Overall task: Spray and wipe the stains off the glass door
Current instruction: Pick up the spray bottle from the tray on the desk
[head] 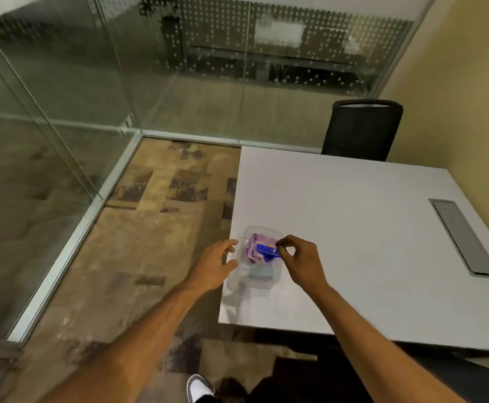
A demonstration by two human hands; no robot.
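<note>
two hands [214,266], one spray bottle [266,253]; one cloth [253,242], one tub [262,282], one table [354,228], one chair [359,132]

A table [354,228] stands in front of me and to my right, and on its near left corner sits a tub [259,279]. In the tub lie a spray bottle [266,253] and, just behind it, a cloth [253,242]. My left hand [212,264] is at the tub's left side, off the table's edge; my right hand [298,258] is over its right side, fingertips at the bottle's head. A chair [361,130] stands behind the table. Glass walls [63,82] run along my left and behind the table. My shoe [198,388] is on the floor [150,242] below.
</note>
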